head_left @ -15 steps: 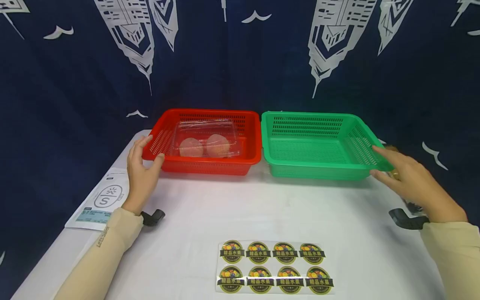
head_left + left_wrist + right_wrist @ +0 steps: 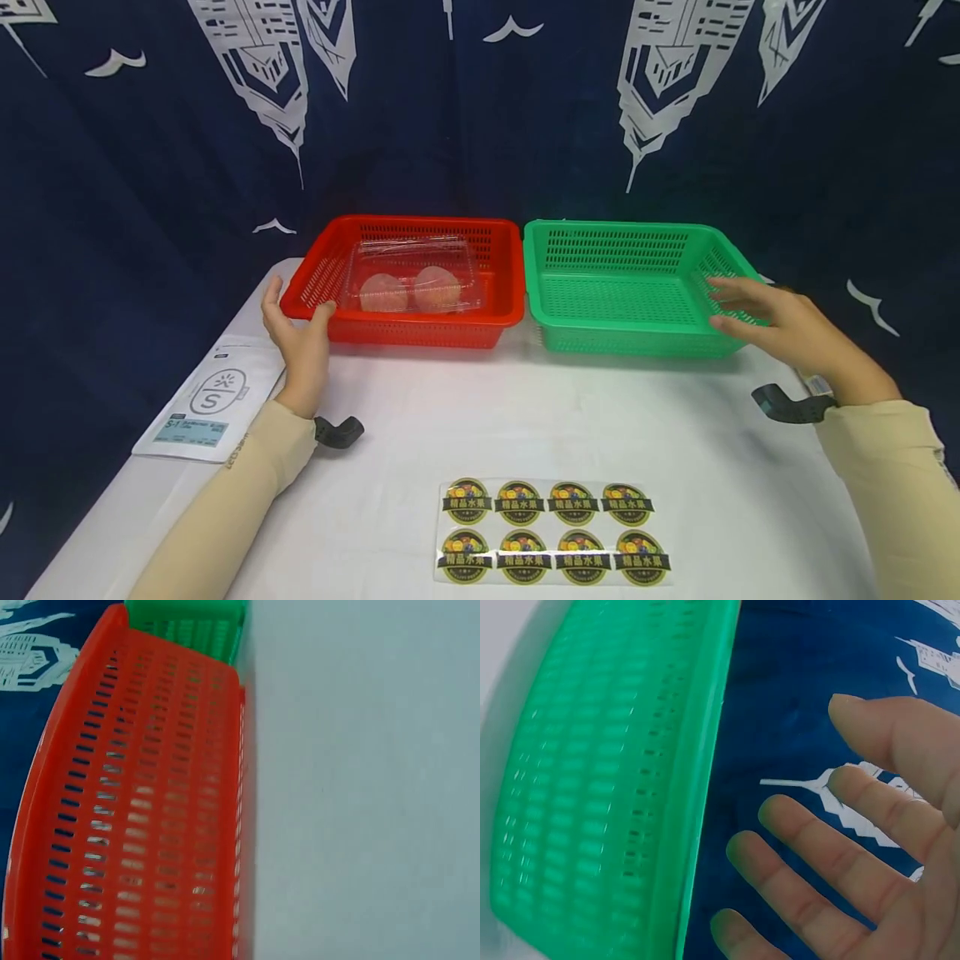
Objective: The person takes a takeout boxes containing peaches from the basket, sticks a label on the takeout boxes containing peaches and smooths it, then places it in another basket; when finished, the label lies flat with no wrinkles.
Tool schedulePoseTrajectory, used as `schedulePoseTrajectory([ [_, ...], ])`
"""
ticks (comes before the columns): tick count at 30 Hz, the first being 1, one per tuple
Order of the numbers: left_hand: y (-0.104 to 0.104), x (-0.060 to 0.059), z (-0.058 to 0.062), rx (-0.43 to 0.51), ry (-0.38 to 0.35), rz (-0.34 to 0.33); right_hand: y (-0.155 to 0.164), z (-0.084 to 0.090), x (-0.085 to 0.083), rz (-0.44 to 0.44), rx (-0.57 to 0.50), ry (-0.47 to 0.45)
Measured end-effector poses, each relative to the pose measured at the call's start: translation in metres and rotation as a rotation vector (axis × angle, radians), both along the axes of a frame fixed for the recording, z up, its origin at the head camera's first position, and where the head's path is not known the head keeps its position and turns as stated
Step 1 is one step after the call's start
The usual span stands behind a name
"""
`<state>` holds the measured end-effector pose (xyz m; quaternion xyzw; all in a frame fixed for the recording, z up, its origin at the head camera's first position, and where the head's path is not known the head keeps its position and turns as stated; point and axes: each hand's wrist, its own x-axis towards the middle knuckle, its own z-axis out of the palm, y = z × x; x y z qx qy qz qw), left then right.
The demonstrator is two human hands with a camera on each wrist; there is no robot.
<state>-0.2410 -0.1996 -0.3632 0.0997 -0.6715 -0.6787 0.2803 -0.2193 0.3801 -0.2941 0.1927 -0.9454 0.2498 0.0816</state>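
Observation:
My left hand (image 2: pixel 300 358) is raised at the near left corner of the red basket (image 2: pixel 420 335), its thumb and fingers spread and holding nothing. Inside that basket lies a clear plastic box (image 2: pixel 412 253) with two round pale-pink fruits (image 2: pixel 437 288) showing through it. Over the near right corner of the green basket (image 2: pixel 630 340) hovers my right hand (image 2: pixel 806 333), fingers extended and apart. The right wrist view shows its spread fingers (image 2: pixel 817 832) beside the green rim. No hand appears in the left wrist view, only the baskets and the white tabletop.
A clear sheet of round fruit stickers (image 2: pixel 553 532) lies at the table's near middle. On the left, a white printed packet (image 2: pixel 213 400) lies near the table edge. Something partly hidden (image 2: pixel 817 385) sits behind my right wrist. A dark blue patterned cloth (image 2: pixel 465 125) hangs behind the baskets.
My left hand has shifted right and slightly down, uncovering more of the packet. The right hand has moved left over the green basket's corner. Both baskets stay in place.

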Motion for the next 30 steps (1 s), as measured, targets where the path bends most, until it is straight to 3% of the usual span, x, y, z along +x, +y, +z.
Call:
schedulePoseTrajectory([
  [4,0.006,-0.004,-0.004,0.115,0.003,-0.022,-0.004,0.003,-0.005,0.052,-0.092,-0.05],
  [8,0.008,-0.005,-0.007,0.161,0.028,-0.071,-0.01,0.005,-0.012,0.111,-0.158,-0.11],
  [15,0.005,-0.006,-0.013,0.187,0.018,-0.13,-0.025,0.006,-0.023,0.201,-0.257,-0.227],
  [22,0.002,-0.007,-0.02,0.163,-0.009,-0.153,-0.044,0.007,-0.027,0.307,-0.315,-0.254],
  [30,0.002,-0.006,-0.019,0.159,-0.026,-0.156,-0.062,0.014,-0.032,0.315,-0.33,-0.297],
])
